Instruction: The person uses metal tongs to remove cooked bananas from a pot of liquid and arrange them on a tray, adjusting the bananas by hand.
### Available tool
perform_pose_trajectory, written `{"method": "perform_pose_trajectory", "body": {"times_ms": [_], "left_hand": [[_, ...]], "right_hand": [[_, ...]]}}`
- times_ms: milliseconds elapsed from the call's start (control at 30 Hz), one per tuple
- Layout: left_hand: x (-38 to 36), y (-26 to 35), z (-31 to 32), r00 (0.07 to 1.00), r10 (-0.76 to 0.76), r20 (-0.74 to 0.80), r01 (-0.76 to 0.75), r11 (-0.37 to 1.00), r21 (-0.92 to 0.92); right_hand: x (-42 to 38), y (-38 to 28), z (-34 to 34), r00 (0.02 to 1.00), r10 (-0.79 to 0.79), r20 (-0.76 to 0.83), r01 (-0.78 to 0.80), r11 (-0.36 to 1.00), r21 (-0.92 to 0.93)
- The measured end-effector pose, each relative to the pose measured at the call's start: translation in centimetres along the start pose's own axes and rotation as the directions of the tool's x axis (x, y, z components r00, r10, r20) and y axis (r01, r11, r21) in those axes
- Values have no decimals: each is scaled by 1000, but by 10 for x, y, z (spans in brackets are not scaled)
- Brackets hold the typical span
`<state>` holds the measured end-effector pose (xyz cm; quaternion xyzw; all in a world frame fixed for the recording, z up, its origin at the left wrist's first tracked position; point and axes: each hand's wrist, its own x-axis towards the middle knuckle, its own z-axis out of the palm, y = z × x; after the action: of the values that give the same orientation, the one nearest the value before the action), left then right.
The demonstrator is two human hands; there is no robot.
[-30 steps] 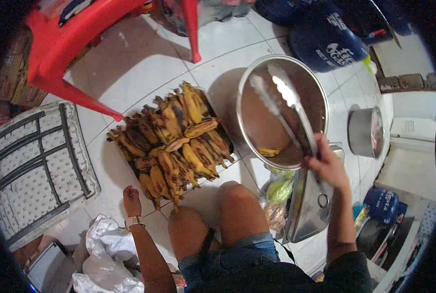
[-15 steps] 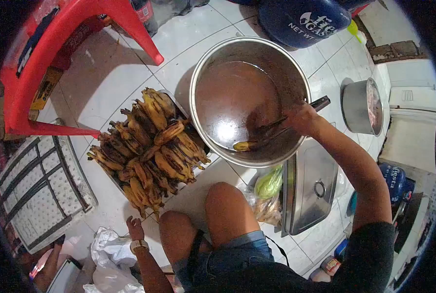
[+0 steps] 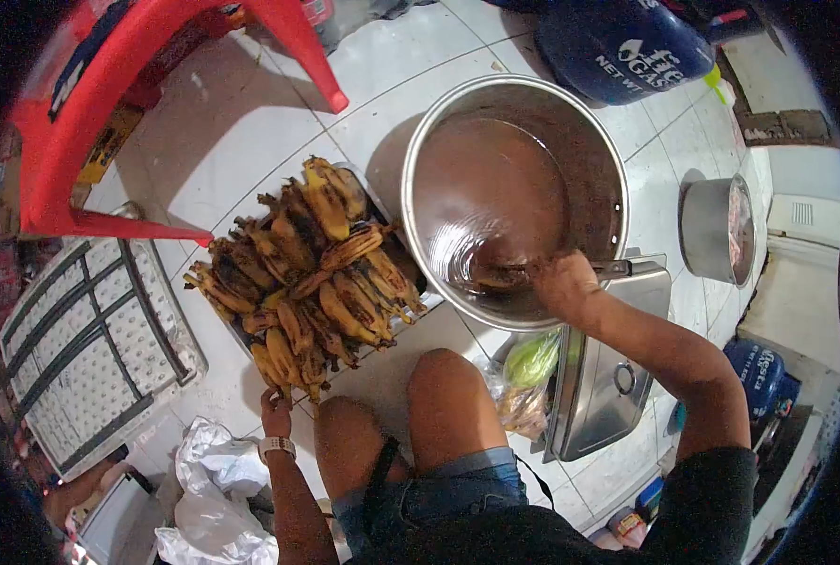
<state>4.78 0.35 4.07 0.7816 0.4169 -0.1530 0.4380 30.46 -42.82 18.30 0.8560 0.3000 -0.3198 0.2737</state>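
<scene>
My right hand point(image 3: 567, 287) is closed around a pair of dark-handled tongs point(image 3: 618, 268), which reach down into a large metal pot point(image 3: 420, 268). The pot holds brown liquid point(image 3: 481, 184), rippled around the dipped end of the tongs. A heap of brown-streaked bananas point(image 3: 312, 282) fills a metal tray point(image 3: 241, 331) left of the pot. At the heap's near corner is my left hand point(image 3: 275, 412), fingers curled up against the lowest bananas; what they grip is hidden.
A red plastic chair point(image 3: 57, 188) stands at the upper left, above a perforated white panel point(image 3: 86, 348). Near the pot are a blue gas cylinder point(image 3: 618, 47), a smaller pot point(image 3: 707, 231), a lidded metal pan point(image 3: 608, 377) and bagged green produce point(image 3: 531, 360). White plastic bags point(image 3: 218, 480) lie by my left arm.
My right hand has lowered the tongs toward the pot's near side, and the yellow piece at their tip has gone from sight. My left hand has moved up to the bananas.
</scene>
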Motion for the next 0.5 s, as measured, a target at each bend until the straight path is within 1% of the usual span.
{"method": "perform_pose_trajectory", "body": {"times_ms": [33, 67, 100, 133, 200, 233, 267, 300, 333, 367, 400, 467, 500], "left_hand": [[0, -5, -2, 998, 55, 8, -55, 997, -54], [-1, -10, -5, 994, 111, 12, -109, 988, -107], [1, -15, -7, 995, 104, 2, -103, 988, -112], [2, -18, -10, 999, 52, -6, -52, 980, -190], [4, -24, -18, 999, -52, -9, 45, 937, -345], [5, -24, -23, 995, -97, 12, 93, 903, -419], [3, -21, -23, 994, -107, 7, 99, 898, -429], [1, -16, -20, 995, -103, -14, 87, 899, -429], [-1, -16, -19, 994, -101, -39, 75, 900, -428], [3, -26, -14, 994, -78, -71, 32, 867, -497], [3, -25, -13, 992, -93, -83, 38, 861, -507], [1, -10, -12, 991, -133, -32, 104, 883, -458], [-2, -6, -12, 989, -144, -39, 109, 877, -468]], "right_hand": [[1, 5, 8, 997, -21, -73, 22, 1000, 7], [-2, 11, 15, 996, -35, -77, 35, 999, 0], [-11, 16, 7, 999, -7, -47, 7, 1000, 10], [-21, 19, -5, 1000, 19, -15, -19, 1000, 21], [-48, 23, -37, 993, 119, -9, -115, 974, 196], [-60, 25, -43, 983, 173, -61, -147, 942, 303], [-71, 26, -45, 967, 230, -106, -169, 898, 407], [-82, 25, -46, 970, 217, -113, -157, 905, 395], [-92, 23, -46, 939, 315, -138, -196, 820, 538], [-99, 19, -44, 901, 409, -145, -215, 711, 670], [-104, 14, -40, 907, 391, -157, -198, 724, 661], [-113, 5, -34, 835, 528, -155, -185, 534, 825], [-115, 5, -19, 830, 547, -106, -178, 440, 880]]}}
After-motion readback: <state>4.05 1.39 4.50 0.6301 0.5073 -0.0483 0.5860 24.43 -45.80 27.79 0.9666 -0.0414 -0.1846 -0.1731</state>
